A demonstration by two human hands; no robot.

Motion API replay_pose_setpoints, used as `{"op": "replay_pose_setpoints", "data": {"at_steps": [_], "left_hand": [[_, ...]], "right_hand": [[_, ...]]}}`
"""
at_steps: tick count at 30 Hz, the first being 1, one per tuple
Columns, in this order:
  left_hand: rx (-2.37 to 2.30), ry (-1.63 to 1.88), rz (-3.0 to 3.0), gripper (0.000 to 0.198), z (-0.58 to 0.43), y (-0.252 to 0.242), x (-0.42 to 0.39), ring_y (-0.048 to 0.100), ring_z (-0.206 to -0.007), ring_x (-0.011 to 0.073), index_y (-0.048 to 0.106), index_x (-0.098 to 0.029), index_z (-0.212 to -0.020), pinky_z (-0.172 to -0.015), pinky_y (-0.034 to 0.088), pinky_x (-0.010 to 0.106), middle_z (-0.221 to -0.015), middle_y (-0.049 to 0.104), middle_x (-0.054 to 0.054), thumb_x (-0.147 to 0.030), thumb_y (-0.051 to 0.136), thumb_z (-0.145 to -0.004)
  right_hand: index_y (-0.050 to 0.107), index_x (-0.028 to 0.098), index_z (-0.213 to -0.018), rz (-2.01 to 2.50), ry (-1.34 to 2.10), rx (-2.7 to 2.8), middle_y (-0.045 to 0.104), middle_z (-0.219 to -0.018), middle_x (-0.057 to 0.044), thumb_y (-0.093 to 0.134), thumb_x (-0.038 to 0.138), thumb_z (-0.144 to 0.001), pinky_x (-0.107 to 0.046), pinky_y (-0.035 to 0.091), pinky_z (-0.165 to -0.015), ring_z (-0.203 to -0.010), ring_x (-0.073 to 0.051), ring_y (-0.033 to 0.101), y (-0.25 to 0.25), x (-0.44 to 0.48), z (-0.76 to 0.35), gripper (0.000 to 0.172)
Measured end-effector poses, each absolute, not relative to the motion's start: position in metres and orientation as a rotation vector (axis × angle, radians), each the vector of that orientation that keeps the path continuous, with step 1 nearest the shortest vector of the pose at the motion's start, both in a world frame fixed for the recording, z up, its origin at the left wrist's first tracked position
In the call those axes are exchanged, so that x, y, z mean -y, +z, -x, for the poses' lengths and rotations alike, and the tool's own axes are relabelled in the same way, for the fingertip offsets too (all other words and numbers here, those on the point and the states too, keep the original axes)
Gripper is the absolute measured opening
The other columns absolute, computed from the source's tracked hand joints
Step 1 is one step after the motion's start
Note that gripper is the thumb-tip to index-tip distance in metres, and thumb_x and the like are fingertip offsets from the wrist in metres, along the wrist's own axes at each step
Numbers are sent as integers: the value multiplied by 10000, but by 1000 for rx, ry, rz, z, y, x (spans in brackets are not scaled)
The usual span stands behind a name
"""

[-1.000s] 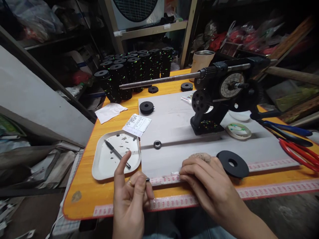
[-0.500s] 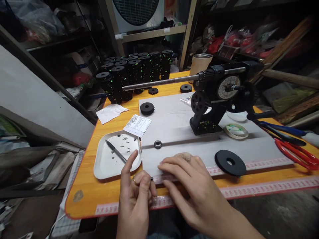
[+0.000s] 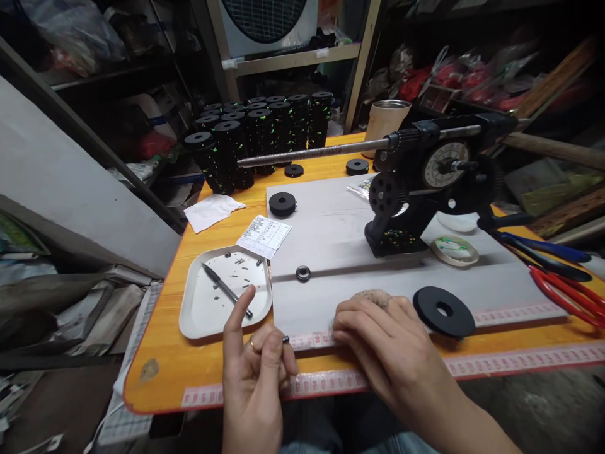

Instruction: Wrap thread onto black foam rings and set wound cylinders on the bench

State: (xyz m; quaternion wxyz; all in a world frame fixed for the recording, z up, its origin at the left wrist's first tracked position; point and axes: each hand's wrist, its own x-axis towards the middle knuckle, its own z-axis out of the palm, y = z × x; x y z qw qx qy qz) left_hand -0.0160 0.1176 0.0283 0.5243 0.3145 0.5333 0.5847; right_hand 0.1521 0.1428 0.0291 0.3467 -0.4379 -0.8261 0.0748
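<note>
The room is a crowded workshop, with dark shelves of bags and boxes behind. An orange surface (image 3: 155,359) fills the middle, and a grey mat (image 3: 331,233) covers most of its right half. On the mat toward the far right stands a black winding machine (image 3: 416,189), its threaded rod (image 3: 312,152) reaching left toward the stacked black spools (image 3: 265,135) at the far edge. A white tray (image 3: 208,312) lies left of the mat with a pen (image 3: 227,291) in it. A black disc (image 3: 443,311) lies near the mat's near edge.

A printed strip (image 3: 510,313) runs left to right along that near edge. The right hand (image 3: 392,353) rests over it with its fingers curled and the tips pressed down on the strip. I cannot tell whether they pinch it. A brownish lump (image 3: 373,295) shows just behind the knuckles.

The left hand (image 3: 255,378) is at the near edge beside the tray. Its index finger is raised, and the thumb and another finger are closed on a small dark piece (image 3: 285,339). That piece sits just left of the right fingertips, close to the strip's left end.
</note>
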Motion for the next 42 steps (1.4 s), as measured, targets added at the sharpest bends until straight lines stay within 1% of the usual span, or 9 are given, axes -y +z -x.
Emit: {"op": "replay_pose_setpoints", "data": {"at_steps": [8,13,18,21,25,30,35,39,42], "left_hand": [[-1266,1345,-764,527,15,31,-118,278,-434,54,399,-333,-1413,-428,261,148,-567,527,-48,-363,578,-919],[-1209,1380,-787,506,18,28,-117,390,-510,86,450,-319,-1367,-448,324,153,-631,544,-31,-334,623,-892],[-1231,1369,-893,455,19,24,-115,355,-465,55,485,-306,-1312,-432,349,145,-740,601,-22,-316,636,-883],[-1318,1382,-955,406,16,24,-114,444,-495,70,531,-270,-1261,-434,381,147,-770,624,-5,-265,640,-870],[-1408,1450,-1010,336,8,22,-113,610,-691,125,618,-247,-1154,-553,479,161,-788,641,15,-164,647,-829],[-1484,1456,-1155,336,5,15,-110,626,-655,127,666,-248,-1147,-569,496,193,-822,643,23,-176,663,-819],[-1433,1393,-1412,229,12,18,-112,624,-687,161,739,-231,-1041,-608,481,238,-826,644,59,-185,596,-867],[-1378,1254,-1515,178,14,27,-114,489,-512,125,757,-225,-924,-466,350,248,-752,601,43,-219,584,-881],[-1372,1185,-1494,117,15,30,-115,463,-522,123,730,-211,-806,-490,319,254,-726,591,33,-243,633,-862]], "right_hand": [[594,190,-953,1123,329,2101,653,-884,-14,528,81,-942,-335,290,-737,-824,-188,491,21,-143,-160,128],[568,191,-997,1120,377,2056,655,-884,-19,548,60,-930,-341,314,-749,-847,-188,512,21,-141,-165,149],[585,203,-1005,1104,337,2042,669,-901,-12,584,68,-917,-338,320,-745,-851,-178,551,19,-142,-164,161],[594,205,-954,1115,337,2038,662,-873,-10,571,79,-921,-338,322,-735,-836,-178,568,18,-142,-163,132],[588,209,-953,1153,295,2022,656,-880,-25,557,97,-925,-346,336,-745,-869,-200,574,16,-141,-165,120],[589,210,-956,1181,244,1995,656,-894,-38,564,115,-921,-359,359,-759,-867,-216,581,14,-140,-166,104],[578,219,-979,1169,239,1984,645,-923,-44,545,90,-927,-361,367,-762,-887,-215,568,14,-141,-165,142],[569,221,-990,1129,241,1973,639,-913,-37,534,64,-928,-358,364,-752,-877,-206,563,17,-140,-165,173],[565,212,-981,1103,238,1963,638,-902,-35,543,59,-923,-358,361,-754,-874,-200,562,20,-140,-165,165]]}}
